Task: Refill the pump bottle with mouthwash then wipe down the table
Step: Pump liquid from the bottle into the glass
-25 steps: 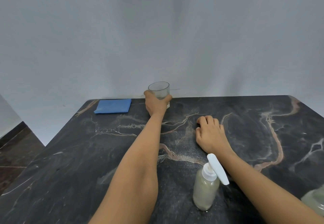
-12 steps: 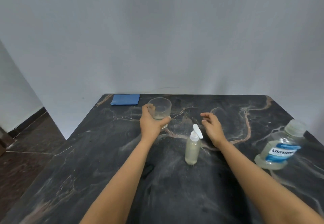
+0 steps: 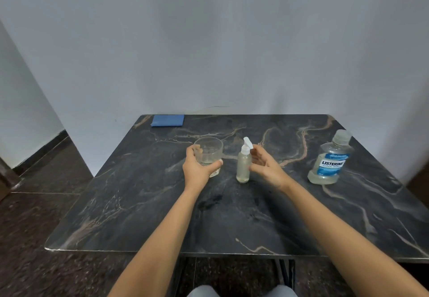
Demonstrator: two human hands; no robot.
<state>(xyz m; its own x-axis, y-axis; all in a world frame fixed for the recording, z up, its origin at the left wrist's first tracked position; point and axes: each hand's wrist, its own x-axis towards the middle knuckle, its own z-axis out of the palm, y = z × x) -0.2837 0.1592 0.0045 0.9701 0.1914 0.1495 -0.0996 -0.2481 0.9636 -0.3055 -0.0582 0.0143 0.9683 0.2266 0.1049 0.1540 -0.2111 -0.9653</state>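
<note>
A small clear pump bottle with a white pump head stands upright at the middle of the dark marble table. My right hand is right beside it on its right, fingers spread and curled toward the bottle, whether touching it I cannot tell. My left hand grips a clear glass tumbler standing on the table, left of the pump bottle. A Listerine mouthwash bottle with a clear cap stands at the right. A folded blue cloth lies at the back left corner.
A pale wall rises directly behind the table. Dark stone floor lies to the left and below the table's front edge. My knees show at the bottom of the view.
My left hand has drawn the glass from the back edge toward the middle. My right hand has lifted off the table and closed in on the pump bottle. The view has pulled back.
</note>
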